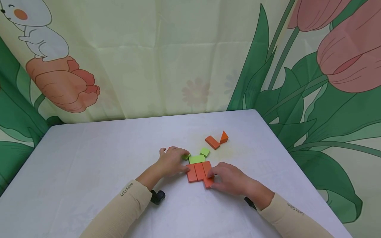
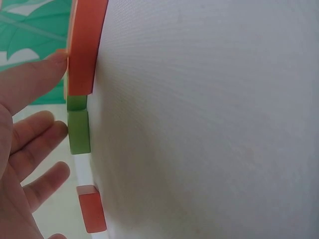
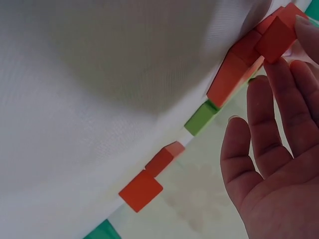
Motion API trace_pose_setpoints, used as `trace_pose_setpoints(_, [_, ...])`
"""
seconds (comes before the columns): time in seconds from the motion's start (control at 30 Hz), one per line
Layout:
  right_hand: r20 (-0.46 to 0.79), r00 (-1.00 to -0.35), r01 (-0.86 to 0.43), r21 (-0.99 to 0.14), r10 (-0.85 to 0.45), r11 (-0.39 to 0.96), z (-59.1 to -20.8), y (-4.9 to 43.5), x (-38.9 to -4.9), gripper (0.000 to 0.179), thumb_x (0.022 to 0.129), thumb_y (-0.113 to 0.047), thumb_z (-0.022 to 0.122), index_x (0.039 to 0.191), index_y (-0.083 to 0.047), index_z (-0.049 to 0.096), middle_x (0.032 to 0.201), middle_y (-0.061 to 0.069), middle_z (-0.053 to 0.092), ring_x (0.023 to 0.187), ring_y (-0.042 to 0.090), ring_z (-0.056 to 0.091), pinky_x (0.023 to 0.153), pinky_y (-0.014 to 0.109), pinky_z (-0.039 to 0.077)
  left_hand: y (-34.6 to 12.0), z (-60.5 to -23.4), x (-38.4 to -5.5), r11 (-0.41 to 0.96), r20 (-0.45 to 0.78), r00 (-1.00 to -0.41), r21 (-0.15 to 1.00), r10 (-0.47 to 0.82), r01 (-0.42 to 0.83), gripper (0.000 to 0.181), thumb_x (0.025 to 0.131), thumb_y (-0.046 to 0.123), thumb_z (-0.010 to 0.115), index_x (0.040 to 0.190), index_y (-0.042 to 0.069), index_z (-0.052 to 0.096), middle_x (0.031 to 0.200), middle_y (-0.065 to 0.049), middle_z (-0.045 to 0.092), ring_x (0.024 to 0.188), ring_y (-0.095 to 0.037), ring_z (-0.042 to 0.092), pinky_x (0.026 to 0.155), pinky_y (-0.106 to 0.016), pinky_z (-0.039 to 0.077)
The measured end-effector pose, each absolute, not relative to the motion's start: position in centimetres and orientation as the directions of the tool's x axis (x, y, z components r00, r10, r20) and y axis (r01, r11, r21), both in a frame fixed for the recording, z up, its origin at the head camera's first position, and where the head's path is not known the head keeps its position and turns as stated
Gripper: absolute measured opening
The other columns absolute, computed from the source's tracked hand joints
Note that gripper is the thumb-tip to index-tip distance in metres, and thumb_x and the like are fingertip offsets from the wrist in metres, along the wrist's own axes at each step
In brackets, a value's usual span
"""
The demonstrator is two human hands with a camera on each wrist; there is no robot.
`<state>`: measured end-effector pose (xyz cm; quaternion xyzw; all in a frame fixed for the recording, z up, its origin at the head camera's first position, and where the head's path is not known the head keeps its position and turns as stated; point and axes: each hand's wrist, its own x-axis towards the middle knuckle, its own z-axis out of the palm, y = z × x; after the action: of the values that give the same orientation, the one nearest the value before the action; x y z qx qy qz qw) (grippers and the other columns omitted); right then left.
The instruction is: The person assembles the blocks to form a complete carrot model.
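Observation:
Several orange blocks point(image 1: 199, 172) lie side by side on the table, with a long green block point(image 1: 197, 159) along their far edge. My right hand point(image 1: 229, 178) pinches another orange block point(image 3: 276, 40) between thumb and fingers, at the near right corner of the row. On the other side, the thumb of my left hand point(image 1: 172, 162) rests against the leftmost orange block point(image 2: 82, 55). The left hand's other fingers are loosely extended beside a green block point(image 2: 79, 132), which they partly hide in the head view.
A small green block point(image 1: 204, 151) sits just behind the long green one. Farther back are an orange rectangular block point(image 1: 212, 142) and an orange triangular block point(image 1: 224, 137). Beyond the left fingers stands one more orange block point(image 2: 93, 211). A printed curtain point(image 1: 140, 66) hangs behind the white table point(image 1: 89, 172).

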<state>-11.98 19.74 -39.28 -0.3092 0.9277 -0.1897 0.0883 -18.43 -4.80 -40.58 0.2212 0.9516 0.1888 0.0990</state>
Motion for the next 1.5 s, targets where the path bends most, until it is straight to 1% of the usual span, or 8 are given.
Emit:
trace_pose_setpoints(0.17, [-0.040, -0.796, -0.541, -0.401, -0.604, 0.739, -39.36, 19.63, -11.97, 0.015, 0.087, -0.018, 0.079, 0.101, -0.016, 0.073, 0.088, -0.016, 0.061, 0.090, 0.012, 0.055, 0.080, 0.031, 0.050, -4.78, -40.52, -18.40, 0.832, -0.109, -0.882, 0.402, 0.458, 0.382, 0.054, 0.084, 0.042, 0.080, 0.131, 0.019, 0.065, 0.128, 0.003, 0.064, 0.129, -0.026, 0.047, 0.106, -0.067, 0.018])
trace_pose_setpoints(0.67, [-0.044, -0.806, -0.528, -0.397, -0.591, 0.750, -39.46, 19.63, -11.92, 0.017, 0.087, -0.017, 0.079, 0.103, -0.014, 0.073, 0.091, -0.014, 0.063, 0.092, 0.015, 0.056, 0.081, 0.031, 0.050, -4.71, -40.39, -18.48, 0.835, -0.115, -0.882, 0.397, 0.456, 0.380, 0.055, 0.085, 0.043, 0.080, 0.132, 0.019, 0.065, 0.130, 0.003, 0.063, 0.130, -0.026, 0.046, 0.107, -0.067, 0.017])
trace_pose_setpoints(0.83, [-0.058, -0.811, -0.517, -0.393, -0.582, 0.760, -39.57, 19.54, -11.89, 0.023, 0.087, -0.018, 0.079, 0.108, -0.013, 0.072, 0.095, -0.012, 0.063, 0.095, 0.015, 0.056, 0.084, 0.033, 0.051, -4.71, -40.41, -18.54, 0.837, -0.113, -0.883, 0.393, 0.456, 0.382, 0.055, 0.085, 0.043, 0.079, 0.132, 0.019, 0.064, 0.130, 0.003, 0.063, 0.130, -0.025, 0.046, 0.106, -0.067, 0.017])
trace_pose_setpoints(1.03, [-0.084, -0.826, -0.492, -0.375, -0.557, 0.786, -39.70, 19.42, -12.08, 0.034, 0.086, -0.022, 0.080, 0.117, -0.013, 0.068, 0.096, -0.011, 0.059, 0.098, 0.013, 0.051, 0.084, 0.034, 0.050, -4.72, -40.47, -18.58, 0.834, -0.112, -0.882, 0.395, 0.458, 0.384, 0.055, 0.085, 0.043, 0.079, 0.133, 0.019, 0.064, 0.130, 0.003, 0.063, 0.130, -0.025, 0.046, 0.106, -0.067, 0.017])
trace_pose_setpoints(1.1, [-0.093, -0.831, -0.480, -0.380, -0.549, 0.791, -39.69, 19.42, -12.20, 0.039, 0.086, -0.022, 0.081, 0.120, -0.012, 0.066, 0.099, -0.009, 0.059, 0.099, 0.015, 0.051, 0.085, 0.036, 0.050, -4.73, -40.48, -18.56, 0.835, -0.112, -0.881, 0.394, 0.459, 0.385, 0.055, 0.085, 0.043, 0.079, 0.132, 0.019, 0.064, 0.130, 0.002, 0.063, 0.130, -0.026, 0.046, 0.106, -0.067, 0.018])
trace_pose_setpoints(1.27, [-0.123, -0.844, -0.437, -0.407, -0.522, 0.802, -39.66, 19.47, -12.28, 0.048, 0.085, -0.023, 0.082, 0.127, -0.009, 0.063, 0.113, -0.003, 0.063, 0.108, 0.020, 0.056, 0.093, 0.042, 0.050, -4.74, -40.53, -18.52, 0.834, -0.114, -0.881, 0.396, 0.459, 0.383, 0.055, 0.085, 0.042, 0.079, 0.132, 0.019, 0.065, 0.130, 0.002, 0.063, 0.130, -0.026, 0.046, 0.106, -0.067, 0.018])
trace_pose_setpoints(1.37, [-0.127, -0.847, -0.425, -0.421, -0.516, 0.801, -39.69, 19.52, -12.21, 0.050, 0.086, -0.024, 0.081, 0.129, -0.008, 0.062, 0.118, 0.000, 0.064, 0.110, 0.021, 0.058, 0.096, 0.043, 0.049, -4.72, -40.57, -18.50, 0.834, -0.114, -0.882, 0.399, 0.458, 0.381, 0.055, 0.085, 0.042, 0.079, 0.132, 0.019, 0.065, 0.130, 0.002, 0.063, 0.130, -0.026, 0.046, 0.106, -0.067, 0.017])
trace_pose_setpoints(1.5, [-0.121, -0.847, -0.426, -0.429, -0.517, 0.797, -39.78, 19.60, -12.17, 0.052, 0.086, -0.023, 0.081, 0.131, -0.006, 0.061, 0.121, 0.002, 0.064, 0.112, 0.022, 0.059, 0.098, 0.045, 0.048, -4.69, -40.60, -18.46, 0.835, -0.114, -0.883, 0.400, 0.455, 0.379, 0.055, 0.085, 0.042, 0.080, 0.132, 0.019, 0.065, 0.130, 0.002, 0.063, 0.130, -0.026, 0.047, 0.106, -0.067, 0.018])
